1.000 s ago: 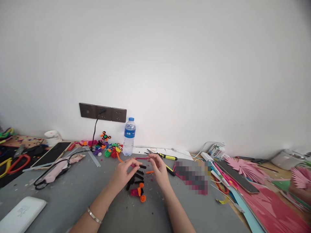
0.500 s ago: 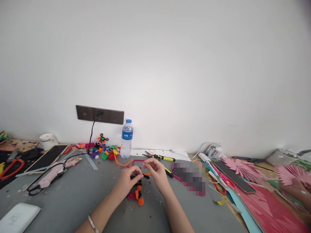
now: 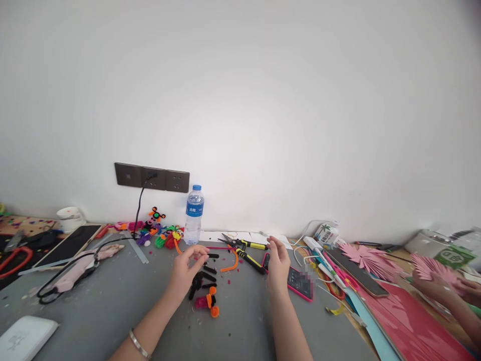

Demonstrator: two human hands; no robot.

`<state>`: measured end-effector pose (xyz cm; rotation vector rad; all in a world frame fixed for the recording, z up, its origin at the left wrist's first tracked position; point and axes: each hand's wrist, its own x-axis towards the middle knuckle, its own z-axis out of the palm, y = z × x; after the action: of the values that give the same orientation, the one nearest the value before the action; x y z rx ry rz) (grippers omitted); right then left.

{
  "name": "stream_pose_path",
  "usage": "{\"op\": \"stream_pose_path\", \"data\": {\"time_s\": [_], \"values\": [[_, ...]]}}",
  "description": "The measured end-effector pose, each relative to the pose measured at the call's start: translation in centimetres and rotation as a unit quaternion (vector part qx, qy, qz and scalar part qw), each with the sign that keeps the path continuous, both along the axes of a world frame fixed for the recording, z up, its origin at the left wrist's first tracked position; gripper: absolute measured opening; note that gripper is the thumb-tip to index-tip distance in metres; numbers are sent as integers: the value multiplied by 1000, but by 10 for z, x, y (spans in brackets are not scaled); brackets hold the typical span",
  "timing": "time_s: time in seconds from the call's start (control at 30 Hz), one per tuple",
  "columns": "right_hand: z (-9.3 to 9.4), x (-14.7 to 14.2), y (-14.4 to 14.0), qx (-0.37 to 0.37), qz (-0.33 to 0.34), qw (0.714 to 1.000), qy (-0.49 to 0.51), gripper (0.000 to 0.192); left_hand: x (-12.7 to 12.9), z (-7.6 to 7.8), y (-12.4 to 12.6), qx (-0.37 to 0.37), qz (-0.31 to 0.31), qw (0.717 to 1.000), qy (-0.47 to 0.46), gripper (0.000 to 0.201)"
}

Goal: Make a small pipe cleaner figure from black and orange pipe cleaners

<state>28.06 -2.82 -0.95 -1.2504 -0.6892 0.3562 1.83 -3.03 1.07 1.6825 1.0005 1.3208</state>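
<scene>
Black pipe-cleaner pieces point(image 3: 205, 281) lay loose just below the left hand point(image 3: 186, 271), fingertips pinched on something too small to tell, while the right hand point(image 3: 278, 263) hovered open, empty.

- Matt grey counter point(image 3: 112, 296), smooth.
- Fuzzy black pipe-cleaner pieces point(image 3: 205, 278), soft pile.
- Clear glossy plastic water bottle point(image 3: 194, 222).
- Metal pliers with glossy yellow plastic handles point(image 3: 244, 244).
- Pleated pink paper fans point(image 3: 363, 256), matt.
</scene>
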Motion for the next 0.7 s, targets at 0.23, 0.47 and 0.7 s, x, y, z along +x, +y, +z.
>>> {"op": "stream_pose_path", "data": {"time_s": [0.23,0.47,0.7], "values": [[14,-58,-9,-12,280,957,-81,33,-3,-1,2,67,38,997,26,13],[13,-96,-19,-21,394,903,-171,24,-5,2,1,121,66,987,82,12],[11,-94,-17,3,357,919,-166,22,-5,0,1,187,52,975,105,12]]}}
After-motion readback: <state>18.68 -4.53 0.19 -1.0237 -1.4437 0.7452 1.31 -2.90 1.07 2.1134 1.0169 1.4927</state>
